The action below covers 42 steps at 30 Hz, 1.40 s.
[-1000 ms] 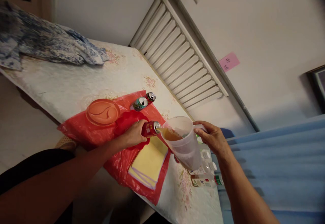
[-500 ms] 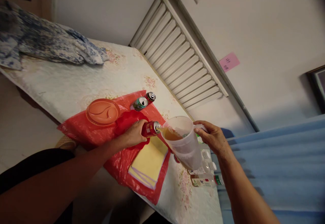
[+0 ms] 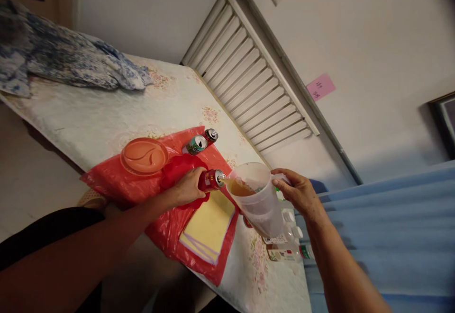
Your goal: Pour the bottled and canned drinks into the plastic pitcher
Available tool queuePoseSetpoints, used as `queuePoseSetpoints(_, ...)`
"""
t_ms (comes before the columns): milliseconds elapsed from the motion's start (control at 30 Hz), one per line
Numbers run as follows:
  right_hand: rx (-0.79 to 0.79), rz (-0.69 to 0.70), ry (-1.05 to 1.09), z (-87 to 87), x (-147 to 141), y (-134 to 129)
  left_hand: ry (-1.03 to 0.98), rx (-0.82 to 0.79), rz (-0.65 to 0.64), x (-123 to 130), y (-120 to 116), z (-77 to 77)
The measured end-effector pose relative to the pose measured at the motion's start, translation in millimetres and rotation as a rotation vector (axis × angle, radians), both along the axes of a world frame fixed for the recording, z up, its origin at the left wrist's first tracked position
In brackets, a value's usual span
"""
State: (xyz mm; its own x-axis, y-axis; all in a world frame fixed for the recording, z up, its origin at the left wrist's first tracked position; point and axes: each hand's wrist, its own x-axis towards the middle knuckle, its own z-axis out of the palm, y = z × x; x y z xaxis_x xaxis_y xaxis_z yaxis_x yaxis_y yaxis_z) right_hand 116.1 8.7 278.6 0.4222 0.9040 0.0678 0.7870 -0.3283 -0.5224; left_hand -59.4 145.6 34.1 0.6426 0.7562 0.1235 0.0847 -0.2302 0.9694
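My left hand (image 3: 190, 186) is wrapped round a red can (image 3: 210, 180), tilted with its opened top against the rim of a translucent plastic pitcher (image 3: 261, 211). A thin stream of liquid runs at the can's mouth, and brownish liquid shows inside the pitcher. My right hand (image 3: 296, 192) grips the pitcher's handle, tilting the pitcher toward the can. Beneath the left hand lies a red scalloped dish (image 3: 174, 173), partly hidden by it. A folded yellow cloth (image 3: 209, 225) rests on a red plastic sheet (image 3: 159, 232).
An orange divided plate (image 3: 144, 156), a green can (image 3: 195, 145) and a dark red can (image 3: 211, 136) stand beyond my left hand. Several bottles (image 3: 284, 252) are behind the pitcher. Patterned fabric (image 3: 78, 62) covers the table's far left; a radiator (image 3: 249, 76) runs along the wall.
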Motion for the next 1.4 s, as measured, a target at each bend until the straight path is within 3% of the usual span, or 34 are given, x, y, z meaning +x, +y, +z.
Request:
queuePoseSetpoints(1100,0.005,-0.006,0.038,-3.7,4,0,-0.038,0.041,0.022,2,-1,-4.5)
queuePoseSetpoints(1400,0.048,-0.028,0.075,-15.9,11,-3,-0.067,0.029,0.027,3,0,-8.1)
